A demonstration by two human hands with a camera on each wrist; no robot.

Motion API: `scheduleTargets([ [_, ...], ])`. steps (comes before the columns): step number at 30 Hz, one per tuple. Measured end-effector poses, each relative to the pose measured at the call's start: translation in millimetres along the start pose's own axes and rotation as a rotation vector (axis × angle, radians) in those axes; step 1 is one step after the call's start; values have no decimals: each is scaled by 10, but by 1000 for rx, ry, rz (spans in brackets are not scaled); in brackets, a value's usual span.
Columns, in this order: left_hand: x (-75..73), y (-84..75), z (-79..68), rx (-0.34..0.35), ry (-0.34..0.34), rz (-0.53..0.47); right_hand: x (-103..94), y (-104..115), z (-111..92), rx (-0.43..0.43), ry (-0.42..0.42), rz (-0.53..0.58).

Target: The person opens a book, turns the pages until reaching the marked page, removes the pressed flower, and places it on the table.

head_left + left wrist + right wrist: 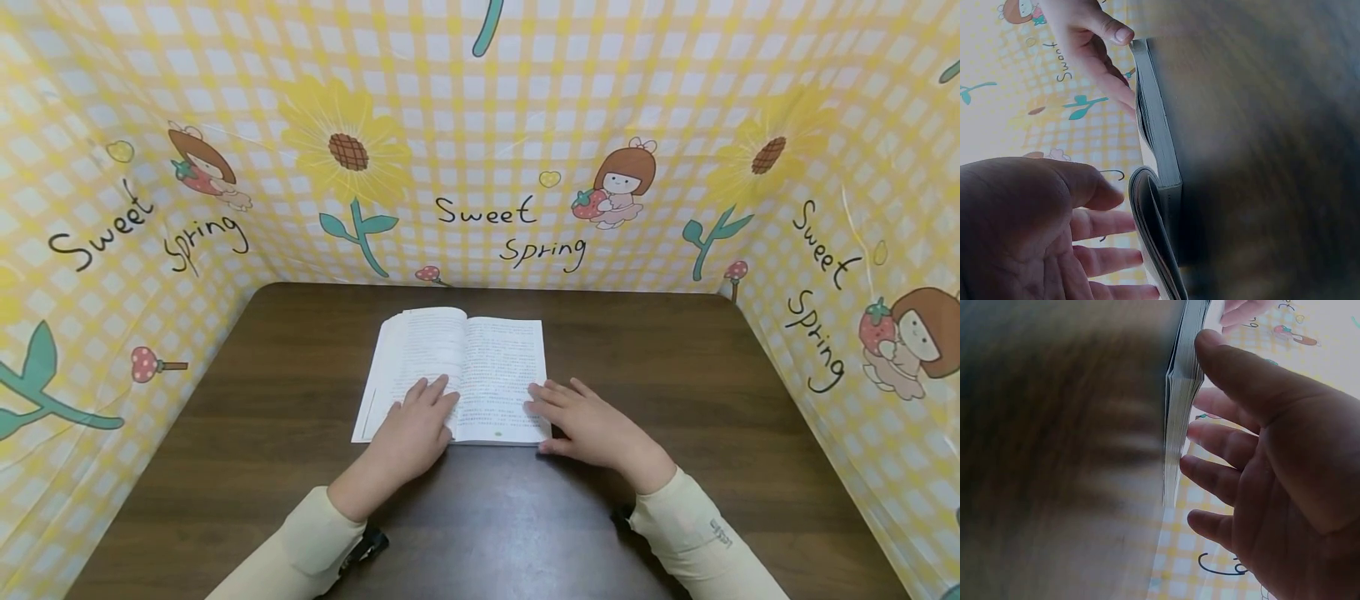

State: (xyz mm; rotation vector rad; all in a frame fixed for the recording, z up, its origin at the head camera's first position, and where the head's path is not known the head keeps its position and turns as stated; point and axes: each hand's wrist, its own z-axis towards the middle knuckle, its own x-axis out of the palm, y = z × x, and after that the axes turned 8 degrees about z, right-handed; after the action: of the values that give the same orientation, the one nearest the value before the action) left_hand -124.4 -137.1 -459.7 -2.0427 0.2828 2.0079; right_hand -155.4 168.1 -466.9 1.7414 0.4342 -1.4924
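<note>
An open book lies flat on the dark wooden table, its two printed pages facing up. My left hand rests on the lower part of the left page, fingers spread toward the middle fold. At the right page's lower outer edge is my right hand, its fingertips on the page margin and the thumb by the corner. In the left wrist view, the book's page block shows thick, with the left-side pages curving up at the fold. The right wrist view shows the right thumb against the page edges.
The brown table surrounds the book. Yellow checked cloth with flowers, cartoon figures and "Sweet Spring" lettering stands as walls at the back and both sides. A dark strap shows at the left wrist.
</note>
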Motion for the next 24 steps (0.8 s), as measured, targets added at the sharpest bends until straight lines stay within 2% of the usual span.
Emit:
scheduleTargets([
  [8,-4,5,-8,-45,-8,-32,-11,26,11,-10,1,-7],
  [15,20,14,-8,-46,-8,-27,5,5,19,-17,-2,-30],
  [24,28,16,-3,-39,-20,-26,-8,6,33,-193,-107,-164],
])
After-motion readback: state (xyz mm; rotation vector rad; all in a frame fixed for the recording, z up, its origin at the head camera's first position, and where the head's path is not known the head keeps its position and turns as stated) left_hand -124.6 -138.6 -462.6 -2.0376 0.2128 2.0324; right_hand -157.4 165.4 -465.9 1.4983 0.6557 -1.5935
